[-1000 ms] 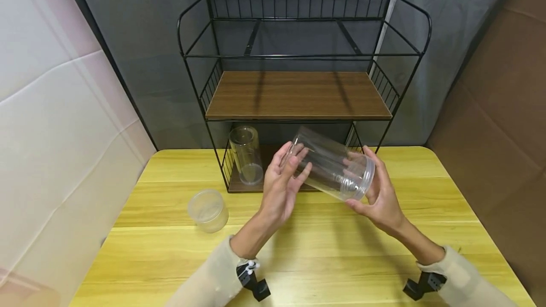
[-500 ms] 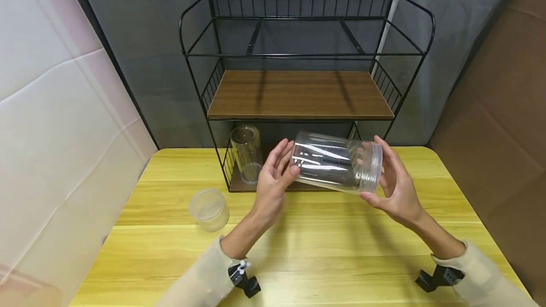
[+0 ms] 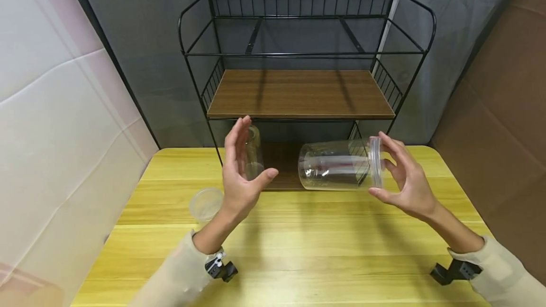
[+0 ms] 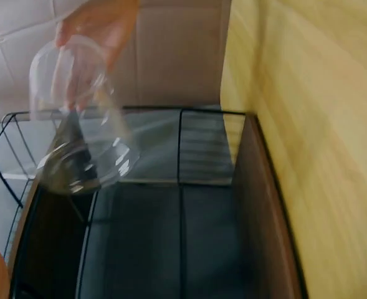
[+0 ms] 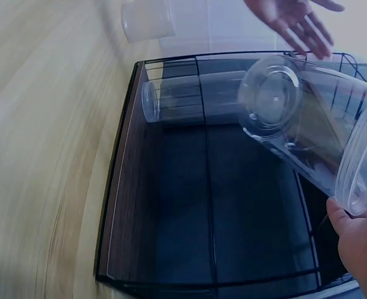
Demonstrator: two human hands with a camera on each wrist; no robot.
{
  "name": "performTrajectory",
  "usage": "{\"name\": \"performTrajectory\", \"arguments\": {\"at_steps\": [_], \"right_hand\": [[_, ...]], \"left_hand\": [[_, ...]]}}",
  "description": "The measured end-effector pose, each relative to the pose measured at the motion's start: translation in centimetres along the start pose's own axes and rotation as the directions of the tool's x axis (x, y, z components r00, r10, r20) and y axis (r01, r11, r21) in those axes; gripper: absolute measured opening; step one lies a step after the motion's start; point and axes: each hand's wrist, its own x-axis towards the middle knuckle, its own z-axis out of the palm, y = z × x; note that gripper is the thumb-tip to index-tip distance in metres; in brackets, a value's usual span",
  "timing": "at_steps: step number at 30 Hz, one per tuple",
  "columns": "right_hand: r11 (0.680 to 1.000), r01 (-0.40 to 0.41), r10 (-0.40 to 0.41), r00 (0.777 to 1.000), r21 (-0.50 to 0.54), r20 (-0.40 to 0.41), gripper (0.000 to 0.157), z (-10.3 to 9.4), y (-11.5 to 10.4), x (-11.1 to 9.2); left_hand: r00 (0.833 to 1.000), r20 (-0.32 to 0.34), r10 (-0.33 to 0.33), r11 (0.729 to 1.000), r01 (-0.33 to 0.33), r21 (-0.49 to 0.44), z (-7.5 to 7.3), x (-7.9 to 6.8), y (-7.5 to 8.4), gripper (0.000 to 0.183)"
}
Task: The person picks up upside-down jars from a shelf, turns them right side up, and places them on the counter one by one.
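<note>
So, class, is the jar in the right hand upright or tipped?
Tipped: in the head view, the right hand holds the jar sideways by one end.

Yellow wood-grain table (image 3: 324,250): black-framed rack (image 3: 300,94), clear tub (image 3: 204,203) at left. Rack's brown bottom shelf (image 3: 279,174): clear jar (image 3: 255,153), left end.

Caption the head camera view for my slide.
Before a black wire rack, the right hand holds a clear jar sideways by its lidded end, the left hand apart from it.
</note>
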Motion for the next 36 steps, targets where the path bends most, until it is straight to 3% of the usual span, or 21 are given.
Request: {"name": "performTrajectory", "arguments": {"at_steps": [4,9,12,16,23,27,30,36], "right_hand": [[0.997,-0.027,0.029,0.999,-0.066,0.023,0.116,-0.6,0.0,-0.1],[0.981,-0.075,0.084,0.996,-0.177,0.044,0.119,-1.3,-0.4,-0.1],[0.969,-0.075,0.090,0.994,-0.237,0.054,0.119,-1.6,-0.6,-0.1],[0.955,-0.075,0.098,0.993,-0.287,0.067,0.118,-2.2,-0.7,-0.2],[0.924,-0.023,0.077,0.989,-0.382,0.127,0.114,-3.3,-0.5,-0.2],[0.881,0.021,0.065,0.984,-0.472,0.165,0.109,-3.7,-0.3,-0.2],[0.856,0.070,0.035,0.981,-0.512,0.193,0.106,-3.8,0.1,-0.3],[0.844,0.096,0.035,0.972,-0.528,0.232,0.100,-4.2,1.1,-1.1]], "left_hand": [[0.994,-0.079,0.074,0.997,-0.072,0.030,-1.2,1.2,0.4,0.113],[0.973,-0.188,0.131,0.991,-0.129,0.023,-2.8,2.6,0.3,0.119],[0.965,-0.230,0.126,0.992,-0.124,0.021,-4.0,3.3,0.2,0.124],[0.967,-0.242,0.074,0.997,-0.071,0.020,-5.9,4.4,-0.1,0.127],[0.983,-0.175,-0.057,0.998,0.053,-0.024,-8.9,6.4,-1.1,0.129],[0.989,-0.093,-0.113,0.992,0.108,-0.063,-10.1,7.2,-1.4,0.123],[0.985,-0.032,-0.168,0.984,0.165,-0.070,-10.6,7.8,-1.4,0.118],[0.964,0.051,-0.259,0.965,0.261,-0.036,-10.9,9.0,-1.2,0.114]]}}
